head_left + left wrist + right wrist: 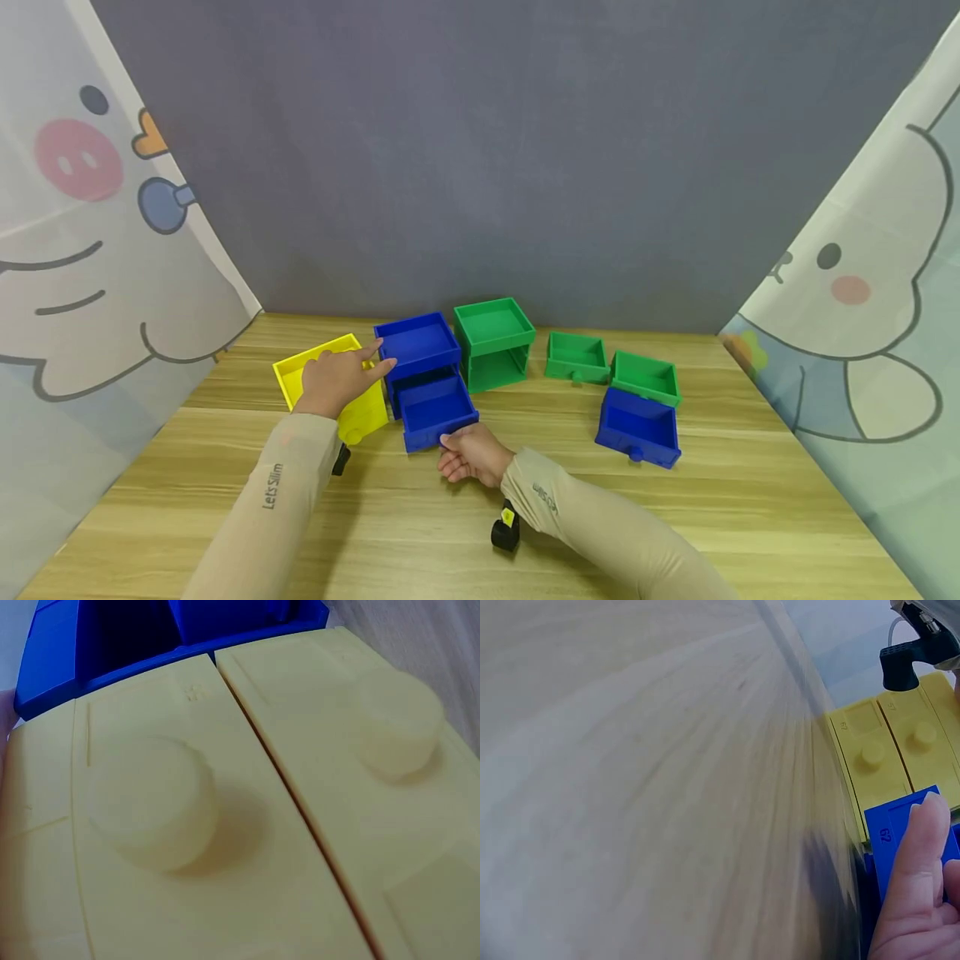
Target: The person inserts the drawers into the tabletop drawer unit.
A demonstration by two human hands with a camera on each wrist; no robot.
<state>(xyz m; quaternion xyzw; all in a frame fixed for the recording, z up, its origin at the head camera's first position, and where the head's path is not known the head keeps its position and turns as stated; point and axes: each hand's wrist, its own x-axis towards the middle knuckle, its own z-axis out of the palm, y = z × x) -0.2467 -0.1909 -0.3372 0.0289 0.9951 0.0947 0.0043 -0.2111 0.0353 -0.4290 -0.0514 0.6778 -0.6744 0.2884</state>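
Observation:
A blue cabinet (420,365) with an open tray top stands at mid-table, one blue drawer (423,439) sticking out of its lower front. My right hand (476,454) holds this drawer at its front with curled fingers; the knob there is hidden. In the right wrist view, fingertips (928,814) lie against the blue front. My left hand (337,379) reaches over a yellow cabinet (367,414), its outstretched fingers touching the blue cabinet's upper left side. Two knobbed yellow drawer fronts (277,900) fill the left wrist view, beside blue plastic.
Right of the blue cabinet stands a green cabinet (498,340) with an empty bay. Farther right lie two green drawers, one (577,367) at left and another (645,392) touching a loose blue drawer (637,446). A grey wall (525,167) rises behind the wooden table (420,533).

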